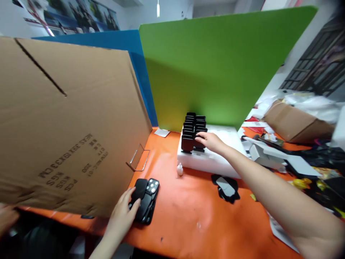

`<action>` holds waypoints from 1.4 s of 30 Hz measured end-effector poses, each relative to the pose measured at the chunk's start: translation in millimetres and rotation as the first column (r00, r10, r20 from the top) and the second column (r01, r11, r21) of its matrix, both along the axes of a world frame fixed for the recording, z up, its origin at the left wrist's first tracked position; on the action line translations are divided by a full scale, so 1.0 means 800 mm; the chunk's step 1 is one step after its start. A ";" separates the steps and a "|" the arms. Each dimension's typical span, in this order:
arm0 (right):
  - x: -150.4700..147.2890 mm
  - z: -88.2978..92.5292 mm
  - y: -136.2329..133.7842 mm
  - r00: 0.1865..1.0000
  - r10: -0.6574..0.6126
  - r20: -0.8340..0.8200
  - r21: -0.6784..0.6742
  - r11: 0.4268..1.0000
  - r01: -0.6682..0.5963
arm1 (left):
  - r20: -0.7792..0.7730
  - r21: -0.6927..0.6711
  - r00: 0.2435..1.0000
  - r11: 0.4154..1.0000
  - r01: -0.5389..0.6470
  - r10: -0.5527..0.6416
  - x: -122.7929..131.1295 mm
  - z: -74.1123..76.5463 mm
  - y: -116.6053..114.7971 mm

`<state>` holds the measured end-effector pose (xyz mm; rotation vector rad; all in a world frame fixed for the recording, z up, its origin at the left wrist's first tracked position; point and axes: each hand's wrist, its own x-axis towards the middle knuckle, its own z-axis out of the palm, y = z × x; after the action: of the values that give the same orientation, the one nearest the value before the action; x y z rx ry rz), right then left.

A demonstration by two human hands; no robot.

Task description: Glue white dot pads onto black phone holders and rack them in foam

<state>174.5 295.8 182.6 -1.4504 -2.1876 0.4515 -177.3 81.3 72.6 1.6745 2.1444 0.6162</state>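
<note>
Evidently, both hands were busy at separate spots on the orange table cover. Right hand reached out to the white foam block, fingertips at the front of two close rows of black upright plates. These stood at the block's left end, before the green panel; whether slotted in or merely resting was unclear. The fingertips appeared to meet a plate in the right-hand row, but pinch versus light touch could not be told. Left hand lay at the stack of black phone-shaped units beside the cardboard panel, thumb and fingers spread; a firm hold on any one unit could not be confirmed. Risks, as judged: (a) with plates so closely set, a sideways nudge could tip one into its neighbours and bring down a row; (b) the stack looked uneven, so off-centre pressure could slide the upper units; (c) the small white dropper bottle stood just in front of the block, and a low sweep could topple it; (d) forearm pressure on the foam could disturb both rows together.
</note>
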 end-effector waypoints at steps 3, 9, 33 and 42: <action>-0.001 -0.011 -0.007 1.000 -0.022 0.023 0.019 1.000 0.021 | 0.037 -0.023 0.997 0.998 -0.060 0.061 -0.001 -0.008 0.005; -0.031 -0.063 -0.115 0.871 -0.329 -0.365 0.102 0.916 0.388 | 0.425 -0.146 0.893 0.985 -0.091 0.146 -0.016 -0.043 0.019; -0.073 -0.192 -0.284 0.557 -0.629 -0.542 -0.765 0.644 -0.017 | 0.882 -0.207 0.463 0.952 0.224 0.083 0.170 -0.076 -0.022; -0.059 -0.198 -0.292 0.383 -0.623 -0.682 -0.727 0.634 -0.263 | 0.863 -0.209 0.491 0.970 0.127 0.122 0.154 -0.076 -0.016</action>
<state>127.2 62.4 24.4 -1.2349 -0.7973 1.7720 -54.0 68.2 11.9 0.8676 1.3518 0.9035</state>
